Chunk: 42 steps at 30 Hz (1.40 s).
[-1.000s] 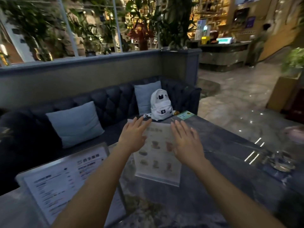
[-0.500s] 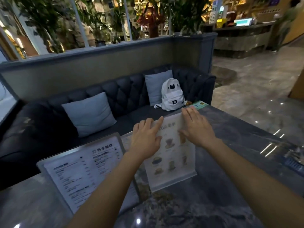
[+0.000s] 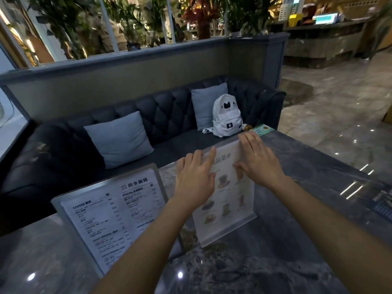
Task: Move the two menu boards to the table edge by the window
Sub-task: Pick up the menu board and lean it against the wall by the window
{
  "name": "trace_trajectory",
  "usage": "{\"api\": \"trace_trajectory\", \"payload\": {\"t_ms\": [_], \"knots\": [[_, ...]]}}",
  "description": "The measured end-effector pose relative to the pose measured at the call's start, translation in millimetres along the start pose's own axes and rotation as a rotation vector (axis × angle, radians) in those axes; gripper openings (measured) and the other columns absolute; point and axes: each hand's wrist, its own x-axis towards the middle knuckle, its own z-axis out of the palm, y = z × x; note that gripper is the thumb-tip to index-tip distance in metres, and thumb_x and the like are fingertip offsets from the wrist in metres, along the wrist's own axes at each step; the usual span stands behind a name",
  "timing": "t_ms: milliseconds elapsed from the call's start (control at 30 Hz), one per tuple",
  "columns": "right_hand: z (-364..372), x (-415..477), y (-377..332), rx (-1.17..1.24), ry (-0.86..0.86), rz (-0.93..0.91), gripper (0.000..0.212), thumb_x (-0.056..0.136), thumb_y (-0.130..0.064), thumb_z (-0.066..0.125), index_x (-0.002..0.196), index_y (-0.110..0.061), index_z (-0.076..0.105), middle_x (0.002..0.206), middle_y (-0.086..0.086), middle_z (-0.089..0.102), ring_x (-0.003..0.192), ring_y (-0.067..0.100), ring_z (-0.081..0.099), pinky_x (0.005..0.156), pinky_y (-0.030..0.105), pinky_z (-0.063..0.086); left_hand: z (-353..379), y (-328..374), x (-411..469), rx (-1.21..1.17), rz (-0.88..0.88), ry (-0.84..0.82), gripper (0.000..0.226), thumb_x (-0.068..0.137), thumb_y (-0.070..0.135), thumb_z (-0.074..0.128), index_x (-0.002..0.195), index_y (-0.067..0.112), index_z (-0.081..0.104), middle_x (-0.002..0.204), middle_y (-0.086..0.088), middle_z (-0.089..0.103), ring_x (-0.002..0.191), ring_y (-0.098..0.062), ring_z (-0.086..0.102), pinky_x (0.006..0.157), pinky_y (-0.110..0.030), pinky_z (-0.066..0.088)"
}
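Head view: on the dark marbled stone table stand two menu boards — a clear acrylic stand with pictured drinks and, just to its left, a grey-framed text menu board. The left hand and right hand rest on the acrylic stand's upper part, fingers spread flat — neither is curled round it. A white backpack sits on the dark tufted sofa beyond.

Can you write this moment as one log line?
left hand: on drinks menu board | right hand: on its top | coffee menu board: untouched

Both hands on drinks menu board, apparently gripping top edge.
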Motion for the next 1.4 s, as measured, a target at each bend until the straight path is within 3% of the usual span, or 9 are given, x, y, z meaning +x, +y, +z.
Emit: {"api": "trace_trajectory", "payload": {"t_ms": [300,533,767,867,967,1100,1233,1400], "knots": [[-5,-10,-2,0.035,0.031,0.02,0.08,0.081,-0.038,0.061,0.142,-0.009,0.018,0.152,0.011,0.025,0.143,0.024,0.012,0.093,0.047,0.043,-6,5,-6,-0.021,0.003,0.061,0.056,0.083,0.021,0.054,0.136,0.02,0.037,0.118,-0.013,0.056,0.103,-0.03,0.05,0.092,-0.042,0.035],[-10,-9,-3,-0.026,0.01,0.029,0.076,0.081,-0.03,0.062,0.141,-0.013,0.019,0.151,0.011,0.025,0.141,0.026,0.016,0.106,0.046,0.028,-14,8,-7,-0.005,0.024,0.108,0.049,0.075,0.014,0.064,0.123,0.013,0.053,0.101,-0.016,0.066,0.088,-0.033,0.06,0.081,-0.043,0.047],[-31,-1,-17,-0.054,-0.108,0.015,0.074,0.074,-0.011,0.061,0.138,-0.019,0.026,0.154,0.012,0.012,0.141,0.026,0.008,0.106,0.048,0.018,-26,-10,-10,-0.085,-0.035,0.145,0.03,0.082,0.023,0.057,0.111,0.014,0.06,0.109,-0.011,0.061,0.101,-0.029,0.054,0.089,-0.039,0.035],[-45,8,-35,0.001,-0.154,-0.039,0.068,0.074,-0.007,0.056,0.136,-0.023,0.032,0.153,0.008,0.014,0.14,0.022,0.009,0.106,0.047,0.016,-38,-24,-16,-0.121,-0.046,0.167,0.034,0.083,0.035,0.057,0.11,0.014,0.062,0.108,-0.01,0.062,0.104,-0.028,0.054,0.089,-0.039,0.034],[-59,18,-63,0.1,-0.194,-0.108,0.065,0.076,-0.015,0.06,0.135,-0.027,0.034,0.151,0.004,0.021,0.137,0.02,0.016,0.105,0.043,0.013,-55,-39,-25,-0.158,-0.046,0.174,0.041,0.083,0.043,0.05,0.113,0.017,0.061,0.108,-0.008,0.061,0.105,-0.024,0.052,0.088,-0.033,0.027],[-72,26,-101,0.156,-0.293,-0.224,0.065,0.082,-0.032,0.062,0.138,-0.029,0.029,0.149,0.0,0.024,0.136,0.019,0.02,0.105,0.042,0.014,-75,-60,-38,-0.178,-0.086,0.203,0.037,0.085,0.04,0.057,0.114,0.017,0.06,0.108,-0.005,0.061,0.105,-0.02,0.051,0.085,-0.025,0.021],[-74,31,-143,0.261,-0.319,-0.328,0.058,0.086,-0.038,0.056,0.137,-0.026,0.031,0.145,0.002,0.033,0.131,0.024,0.031,0.106,0.046,0.021,-89,-89,-53,-0.16,-0.188,0.221,0.035,0.086,0.037,0.058,0.114,0.016,0.061,0.107,-0.006,0.061,0.105,-0.021,0.051,0.084,-0.028,0.024],[-52,36,-191,0.243,-0.355,-0.376,0.054,0.088,-0.034,0.053,0.136,-0.019,0.032,0.14,0.007,0.038,0.124,0.027,0.039,0.1,0.041,0.029,-96,-128,-75,-0.057,-0.334,0.226,0.031,0.084,0.029,0.063,0.11,0.011,0.063,0.101,-0.014,0.063,0.099,-0.031,0.055,0.085,-0.039,0.037]]}}
